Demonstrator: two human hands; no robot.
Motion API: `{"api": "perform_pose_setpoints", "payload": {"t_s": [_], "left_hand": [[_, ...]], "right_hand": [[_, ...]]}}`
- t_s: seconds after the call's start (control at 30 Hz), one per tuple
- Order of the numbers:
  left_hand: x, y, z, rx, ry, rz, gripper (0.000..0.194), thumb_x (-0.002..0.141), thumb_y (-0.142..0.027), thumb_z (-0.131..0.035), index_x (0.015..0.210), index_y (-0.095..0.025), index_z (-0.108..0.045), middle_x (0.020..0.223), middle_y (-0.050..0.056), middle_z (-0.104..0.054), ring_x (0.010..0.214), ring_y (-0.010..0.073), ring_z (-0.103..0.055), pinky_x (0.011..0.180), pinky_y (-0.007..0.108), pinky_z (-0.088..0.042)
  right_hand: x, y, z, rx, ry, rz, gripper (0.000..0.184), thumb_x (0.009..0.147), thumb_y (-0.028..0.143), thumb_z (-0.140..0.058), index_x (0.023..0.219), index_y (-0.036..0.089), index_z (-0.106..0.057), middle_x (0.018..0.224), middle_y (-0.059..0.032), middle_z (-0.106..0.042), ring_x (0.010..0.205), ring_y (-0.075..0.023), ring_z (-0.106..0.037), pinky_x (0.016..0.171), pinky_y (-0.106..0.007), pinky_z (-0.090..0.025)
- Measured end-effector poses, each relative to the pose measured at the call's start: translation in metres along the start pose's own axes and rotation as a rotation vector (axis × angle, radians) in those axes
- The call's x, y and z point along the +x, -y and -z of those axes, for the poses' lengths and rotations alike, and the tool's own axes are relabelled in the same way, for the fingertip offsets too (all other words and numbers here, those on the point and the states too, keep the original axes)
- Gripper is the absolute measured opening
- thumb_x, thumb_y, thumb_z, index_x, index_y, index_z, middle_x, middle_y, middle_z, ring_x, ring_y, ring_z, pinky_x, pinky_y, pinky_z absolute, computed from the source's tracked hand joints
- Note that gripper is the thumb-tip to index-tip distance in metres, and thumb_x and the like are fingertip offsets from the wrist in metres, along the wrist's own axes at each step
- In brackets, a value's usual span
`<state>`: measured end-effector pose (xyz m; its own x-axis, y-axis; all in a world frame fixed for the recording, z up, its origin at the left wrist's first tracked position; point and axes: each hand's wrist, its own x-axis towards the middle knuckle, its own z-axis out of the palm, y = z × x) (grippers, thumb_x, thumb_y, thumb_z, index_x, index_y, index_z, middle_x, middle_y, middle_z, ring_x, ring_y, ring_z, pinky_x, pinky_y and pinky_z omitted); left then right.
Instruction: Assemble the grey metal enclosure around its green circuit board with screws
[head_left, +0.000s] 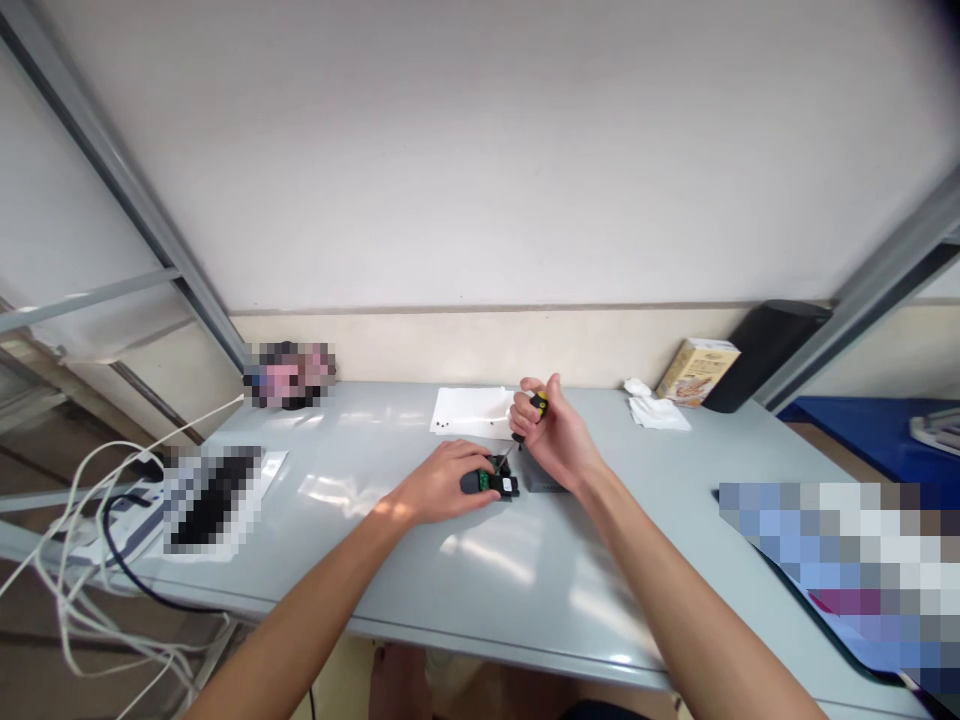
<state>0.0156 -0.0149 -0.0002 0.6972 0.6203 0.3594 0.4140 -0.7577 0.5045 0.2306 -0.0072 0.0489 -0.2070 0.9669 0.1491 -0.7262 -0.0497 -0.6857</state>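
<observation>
My left hand point(442, 482) is closed around the side of a small opened black device point(506, 487), holding it on the table. A green circuit board point(485, 481) and a white label show in it; its shape resembles a computer mouse. My right hand point(556, 432) is wrapped round the yellow and black handle of a screwdriver point(538, 403). The thin shaft slants down left to the device, and its tip seems to reach the board. Behind the hands lies a white paper sheet point(469, 406) with several tiny dark bits, perhaps screws point(441, 425). A dark grey flat object point(547, 487) sits partly hidden beneath my right hand.
The grey table point(360, 575) meets a wall at the back. At the back right stand a yellow box point(699, 374), crumpled tissues point(656, 410) and a black cylinder point(772, 350). A blurred screen-like panel point(847, 580) lies right. White cables point(71, 590) hang at left.
</observation>
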Motion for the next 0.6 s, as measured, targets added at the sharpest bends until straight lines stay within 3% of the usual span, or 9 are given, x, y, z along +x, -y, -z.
{"api": "perform_pose_setpoints", "payload": {"t_s": [0.17, 0.4, 0.5, 0.6], "left_hand": [[-0.0003, 0.0006, -0.0002, 0.006, -0.012, -0.001, 0.023, 0.091, -0.04, -0.077, 0.107, -0.024, -0.073, 0.127, 0.008, -0.071, 0.119, 0.0259, -0.066, 0.11, 0.047, -0.049], [0.0009, -0.0013, 0.001, 0.003, 0.0, -0.006, 0.021, 0.091, -0.037, -0.077, 0.107, -0.024, -0.072, 0.127, 0.008, -0.072, 0.119, 0.0259, -0.067, 0.109, 0.046, -0.049], [0.0012, -0.0011, 0.001, 0.009, 0.001, -0.005, 0.022, 0.091, -0.038, -0.077, 0.107, -0.023, -0.072, 0.126, 0.008, -0.071, 0.119, 0.0256, -0.066, 0.11, 0.045, -0.048], [0.0015, -0.0017, 0.0015, 0.011, 0.006, 0.0, 0.023, 0.092, -0.039, -0.076, 0.107, -0.023, -0.072, 0.125, 0.008, -0.072, 0.118, 0.0254, -0.066, 0.11, 0.044, -0.048]], "right_hand": [[0.0006, 0.0001, -0.0003, 0.014, -0.021, -0.033, 0.021, 0.088, 0.041, -0.075, 0.086, 0.023, -0.065, 0.074, 0.0012, -0.053, 0.067, -0.0136, -0.052, 0.067, -0.028, -0.05], [-0.0031, 0.0005, -0.0014, -0.019, -0.119, -0.013, 0.034, 0.067, 0.028, -0.092, 0.076, 0.022, -0.061, 0.106, -0.0046, -0.072, 0.096, -0.0195, -0.068, 0.085, -0.032, -0.054], [-0.0037, 0.0018, -0.0012, -0.017, -0.085, -0.018, 0.038, 0.068, 0.026, -0.093, 0.074, 0.022, -0.056, 0.086, 0.0001, -0.067, 0.076, -0.0145, -0.063, 0.07, -0.028, -0.051], [-0.0031, 0.0009, -0.001, -0.015, -0.032, 0.001, 0.036, 0.075, 0.029, -0.09, 0.078, 0.023, -0.054, 0.065, 0.0066, -0.043, 0.055, -0.0096, -0.042, 0.054, -0.025, -0.039]]}}
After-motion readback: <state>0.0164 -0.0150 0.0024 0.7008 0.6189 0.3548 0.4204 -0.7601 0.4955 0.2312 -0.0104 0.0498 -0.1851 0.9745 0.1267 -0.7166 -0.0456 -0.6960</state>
